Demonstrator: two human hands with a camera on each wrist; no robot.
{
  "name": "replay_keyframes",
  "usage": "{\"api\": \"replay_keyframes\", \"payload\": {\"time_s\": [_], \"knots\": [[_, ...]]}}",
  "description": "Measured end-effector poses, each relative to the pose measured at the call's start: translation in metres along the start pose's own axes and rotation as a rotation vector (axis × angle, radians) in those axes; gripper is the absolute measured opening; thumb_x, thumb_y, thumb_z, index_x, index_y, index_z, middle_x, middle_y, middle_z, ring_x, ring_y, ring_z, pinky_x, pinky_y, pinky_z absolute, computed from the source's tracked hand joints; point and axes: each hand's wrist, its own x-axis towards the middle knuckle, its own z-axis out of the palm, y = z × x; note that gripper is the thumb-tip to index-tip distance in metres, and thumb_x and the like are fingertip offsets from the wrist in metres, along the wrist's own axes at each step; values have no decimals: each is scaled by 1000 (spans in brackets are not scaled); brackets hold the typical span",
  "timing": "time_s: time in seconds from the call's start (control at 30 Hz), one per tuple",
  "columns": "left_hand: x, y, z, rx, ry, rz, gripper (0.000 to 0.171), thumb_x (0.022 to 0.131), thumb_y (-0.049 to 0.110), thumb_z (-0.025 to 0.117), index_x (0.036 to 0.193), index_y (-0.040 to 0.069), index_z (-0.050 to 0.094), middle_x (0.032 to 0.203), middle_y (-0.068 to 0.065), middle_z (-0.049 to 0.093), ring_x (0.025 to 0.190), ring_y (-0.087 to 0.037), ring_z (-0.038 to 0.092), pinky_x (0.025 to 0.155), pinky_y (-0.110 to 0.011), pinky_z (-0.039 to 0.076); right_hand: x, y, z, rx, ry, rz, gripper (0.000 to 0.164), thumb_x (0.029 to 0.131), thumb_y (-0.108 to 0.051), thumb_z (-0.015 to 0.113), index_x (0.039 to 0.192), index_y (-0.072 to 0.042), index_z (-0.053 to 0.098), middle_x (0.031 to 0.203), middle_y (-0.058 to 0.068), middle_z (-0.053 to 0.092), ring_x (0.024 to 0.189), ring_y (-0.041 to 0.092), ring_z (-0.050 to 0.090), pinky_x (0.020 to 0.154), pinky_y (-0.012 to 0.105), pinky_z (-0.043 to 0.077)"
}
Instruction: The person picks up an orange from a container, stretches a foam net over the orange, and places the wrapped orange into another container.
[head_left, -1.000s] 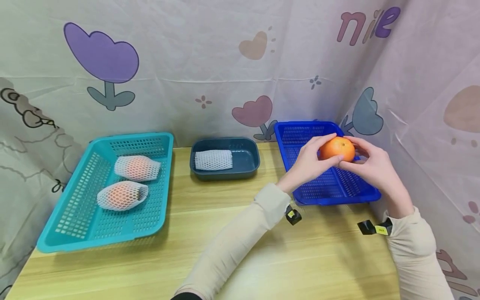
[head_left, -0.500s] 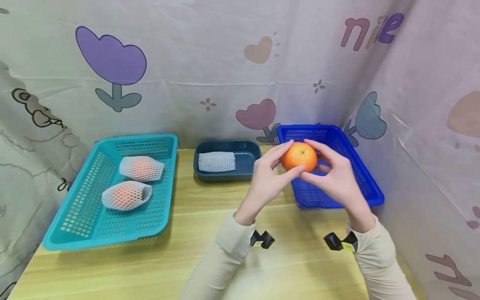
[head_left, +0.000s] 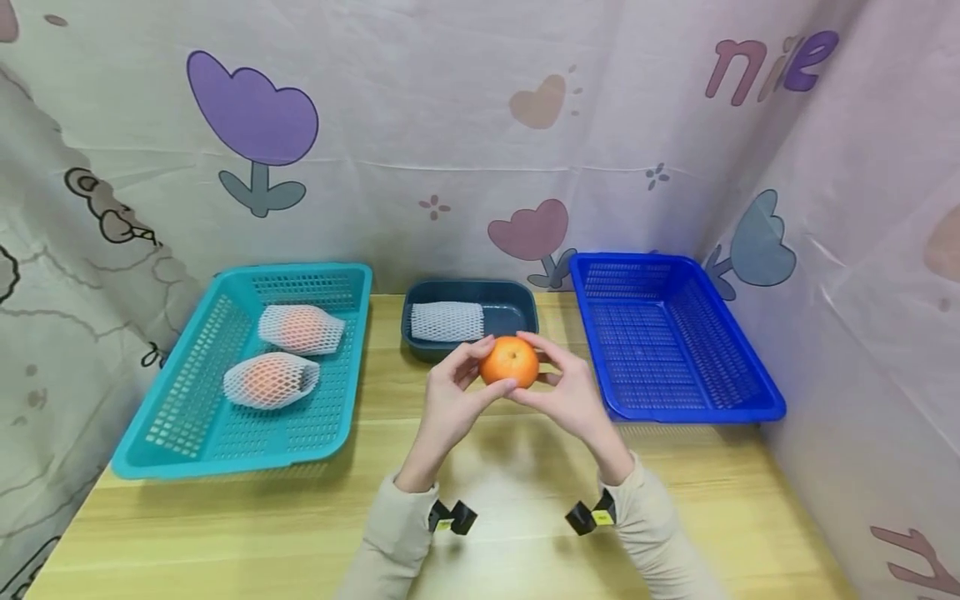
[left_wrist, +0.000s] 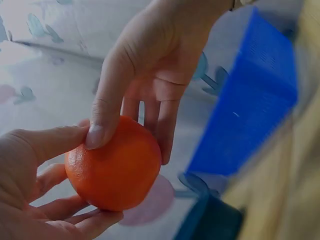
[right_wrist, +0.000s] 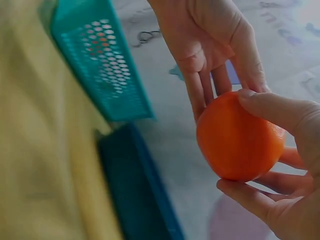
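An orange (head_left: 510, 362) is held up between both hands over the middle of the table. My left hand (head_left: 454, 400) grips its left side with thumb and fingertips, while my right hand (head_left: 568, 395) pinches it from the right; the two thumbs nearly meet at the front. Both wrist views show the fruit, the orange (left_wrist: 115, 167) and the orange (right_wrist: 240, 137), bare-skinned between the hands. Just behind it stands a dark teal tray (head_left: 517, 287) holding a white foam net sleeve (head_left: 447, 322).
At the left, a turquoise basket (head_left: 247, 462) holds two fruits in foam nets, one netted fruit (head_left: 300, 328) behind another netted fruit (head_left: 270, 381). A blue basket (head_left: 645, 350) stands at the right. A printed cloth (head_left: 420, 108) hangs behind the wooden table (head_left: 225, 533).
Both hands have carried the orange leftward and toward the body, from over the blue basket to the table's middle. The head view has turned slightly left.
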Motion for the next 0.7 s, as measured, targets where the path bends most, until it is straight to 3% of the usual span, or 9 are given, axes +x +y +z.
{"api": "replay_keyframes", "payload": {"time_s": [0.07, 0.23, 0.43, 0.57, 0.7], "knots": [[-4, -8, -7, -1, 6, -24, 38, 74, 6, 87, 107, 3, 68, 131, -10, 63, 119, -20, 61, 99, -33, 49, -2, 18, 11, 25, -2, 8, 72, 70, 1, 88, 136, -7, 59, 129, 13, 62, 108, 33, 61, 83, 37, 59], [-15, -27, -20, -18, 36, -68, 35, 73, 4, 88, 94, 0, 61, 130, -11, 64, 121, -22, 60, 100, -35, 49, -7, 37, 33, 61, -15, 35, 72, 70, 0, 88, 136, -6, 58, 129, 13, 61, 109, 34, 61, 84, 37, 58], [-25, -51, -27, -37, 48, -129, 38, 74, -1, 85, 99, -3, 56, 133, -17, 60, 122, -29, 58, 103, -38, 47, -14, 60, 52, 98, -20, 79, 73, 69, 7, 86, 136, -2, 57, 127, 15, 61, 110, 35, 60, 86, 40, 58], [-29, -65, -31, -49, 51, -162, 40, 74, -6, 84, 100, -5, 53, 133, -19, 59, 121, -32, 58, 102, -40, 48, -18, 66, 60, 133, -40, 88, 73, 69, 10, 84, 136, 4, 55, 129, 21, 59, 112, 42, 58, 88, 48, 56], [-33, -77, -35, -56, 44, -164, 40, 73, -8, 83, 97, -6, 52, 133, -20, 59, 121, -34, 58, 101, -41, 49, -22, 64, 64, 173, -60, 99, 71, 71, 8, 84, 136, 6, 54, 130, 23, 58, 112, 40, 58, 91, 49, 54]]}}
